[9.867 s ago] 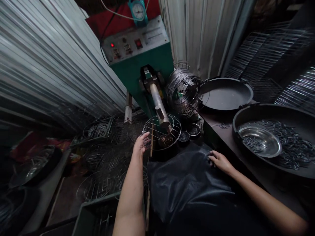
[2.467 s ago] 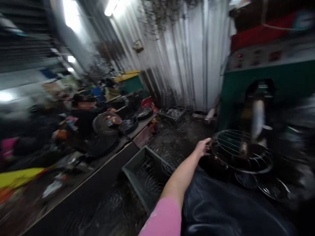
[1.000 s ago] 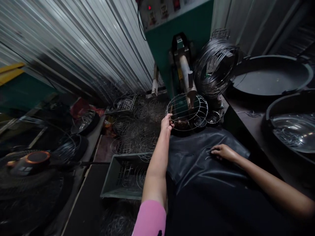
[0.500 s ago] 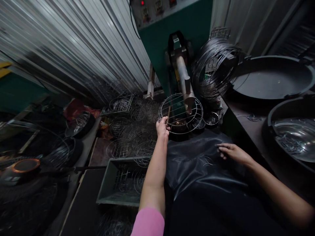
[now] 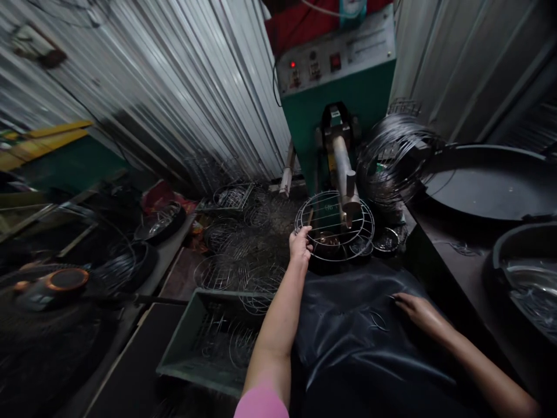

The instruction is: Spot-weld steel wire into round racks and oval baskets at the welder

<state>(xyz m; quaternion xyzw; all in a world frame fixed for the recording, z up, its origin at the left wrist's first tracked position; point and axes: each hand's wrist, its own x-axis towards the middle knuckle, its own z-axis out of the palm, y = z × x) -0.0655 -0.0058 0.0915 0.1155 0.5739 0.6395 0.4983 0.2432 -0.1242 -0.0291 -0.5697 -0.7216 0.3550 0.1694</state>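
Observation:
My left hand [image 5: 301, 242] is closed around the near-left rim of a round wire rack [image 5: 331, 227], which has two rings and straight crossbars. The rack is held beneath the tip of the machine's metal arm [image 5: 344, 174]; I cannot tell whether they touch. My right hand [image 5: 415, 307] is over a dark, shiny apron [image 5: 343, 310] on my lap. Its thumb and fingers are pinched together, with a tiny glint at the tips that is too small to name. Small curved wire pieces [image 5: 378, 320] lie on the apron just left of it.
Ahead stands a green machine [image 5: 300, 125] with a switch panel. Coiled wire [image 5: 394, 157] hangs to its right, near large black pans [image 5: 491, 180]. At left are a green crate [image 5: 183, 348] of wire parts, heaped wire racks [image 5: 235, 238] and a corrugated metal wall [image 5: 195, 75].
The view has tilted up, so everything sits lower in the picture. My right hand's fingers, spread apart before, are now pinched together. My left hand keeps holding the rack under the machine arm.

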